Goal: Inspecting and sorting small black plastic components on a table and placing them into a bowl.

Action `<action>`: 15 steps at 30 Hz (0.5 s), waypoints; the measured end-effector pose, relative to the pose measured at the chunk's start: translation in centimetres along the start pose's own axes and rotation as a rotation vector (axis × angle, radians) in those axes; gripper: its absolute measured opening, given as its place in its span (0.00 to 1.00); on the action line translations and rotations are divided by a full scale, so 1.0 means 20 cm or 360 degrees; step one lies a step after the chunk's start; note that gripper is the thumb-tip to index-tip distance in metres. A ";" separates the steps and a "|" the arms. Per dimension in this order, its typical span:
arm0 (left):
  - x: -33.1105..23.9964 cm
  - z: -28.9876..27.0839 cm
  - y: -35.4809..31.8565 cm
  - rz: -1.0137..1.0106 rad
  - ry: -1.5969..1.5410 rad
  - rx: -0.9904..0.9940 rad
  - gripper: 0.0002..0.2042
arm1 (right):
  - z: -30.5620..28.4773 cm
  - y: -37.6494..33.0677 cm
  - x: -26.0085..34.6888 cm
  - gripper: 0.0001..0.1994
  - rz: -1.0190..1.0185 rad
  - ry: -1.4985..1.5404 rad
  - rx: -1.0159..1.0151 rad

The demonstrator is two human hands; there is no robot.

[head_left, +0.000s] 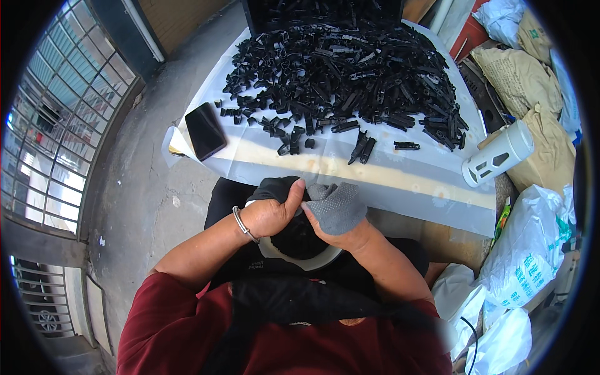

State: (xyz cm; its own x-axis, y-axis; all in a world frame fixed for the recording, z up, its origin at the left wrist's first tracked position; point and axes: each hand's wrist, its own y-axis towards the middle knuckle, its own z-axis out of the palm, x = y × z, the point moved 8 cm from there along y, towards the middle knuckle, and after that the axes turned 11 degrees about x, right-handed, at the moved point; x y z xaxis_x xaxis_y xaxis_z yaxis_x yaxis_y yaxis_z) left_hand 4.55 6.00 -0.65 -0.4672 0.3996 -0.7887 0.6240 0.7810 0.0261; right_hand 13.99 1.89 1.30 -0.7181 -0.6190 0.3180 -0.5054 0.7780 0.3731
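Note:
Over my lap my two hands meet, thumbs close together. My left hand has a bare thumb, dark cloth across its fingers and a metal bangle at the wrist. A grey dotted glove covers the fingers of my right hand. Both hands are closed, and whatever sits between the fingertips is hidden. Just beneath them a white bowl rests in my lap, with dark contents partly covered by the hands. Beyond the hands, a big pile of small black plastic parts spreads over the table, several lying loose at its near edge.
The table has a pale plastic cover. A black phone lies at its left edge, a white slotted cylinder at its right. A black bin stands behind the pile. Sacks and plastic bags crowd the right side.

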 end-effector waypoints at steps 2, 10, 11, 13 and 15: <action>-0.01 0.00 0.00 -0.0033 0.0149 0.0208 0.17 | -0.01 0.00 -0.03 0.12 0.0089 0.0154 0.0184; 0.12 -0.29 0.13 -0.0159 0.0918 -0.0576 0.14 | -0.28 0.00 -0.41 0.14 0.0297 -0.0594 -0.0224; 0.16 -0.26 0.17 -0.0170 0.1011 -0.0466 0.13 | -0.26 0.04 -0.40 0.15 0.0274 -0.0626 -0.0125; 0.19 -0.21 0.21 -0.0170 0.1098 -0.0334 0.12 | -0.22 0.06 -0.40 0.16 0.0256 -0.0683 -0.0140; 0.19 -0.19 0.23 -0.0203 0.1151 -0.0370 0.11 | -0.15 0.09 -0.47 0.14 0.0365 -0.0722 0.0086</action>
State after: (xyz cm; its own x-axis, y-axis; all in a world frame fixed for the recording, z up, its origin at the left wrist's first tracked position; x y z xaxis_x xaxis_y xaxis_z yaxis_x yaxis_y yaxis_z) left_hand 3.24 12.85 -1.20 -0.8699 0.4514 -0.1986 0.4274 0.8910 0.1531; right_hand 21.21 8.77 1.52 -0.9428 -0.3321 -0.0283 -0.3257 0.9004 0.2885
